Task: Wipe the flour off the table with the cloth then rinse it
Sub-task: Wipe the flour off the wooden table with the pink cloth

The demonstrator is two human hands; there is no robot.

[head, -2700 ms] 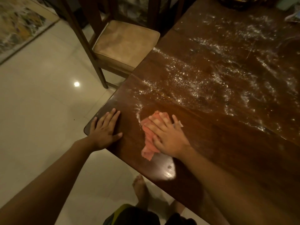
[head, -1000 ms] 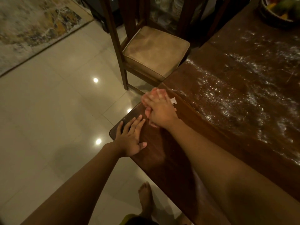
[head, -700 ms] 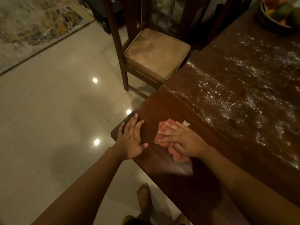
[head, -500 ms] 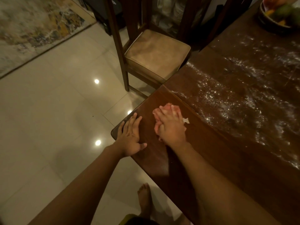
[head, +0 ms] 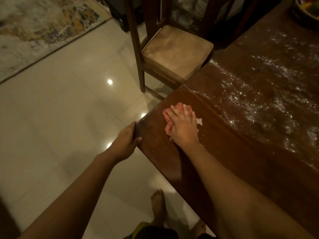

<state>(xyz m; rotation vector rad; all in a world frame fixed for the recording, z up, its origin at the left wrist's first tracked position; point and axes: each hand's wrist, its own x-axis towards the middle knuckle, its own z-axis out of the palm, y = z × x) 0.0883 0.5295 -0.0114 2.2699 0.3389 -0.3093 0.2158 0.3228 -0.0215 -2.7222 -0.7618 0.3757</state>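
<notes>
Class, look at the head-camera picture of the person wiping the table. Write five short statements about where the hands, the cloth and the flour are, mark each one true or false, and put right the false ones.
1. The right hand presses the pink cloth flat on the table. True.
2. The left hand lies flat on the tabletop. False: it grips the table's corner edge, with the fingers curled over it.
3. Most of the flour lies on the far side of the cloth. True.
4. The cloth is blue. False: it is pink.
5. The chair stands on the rug. False: it stands on the tiled floor beside the table.
</notes>
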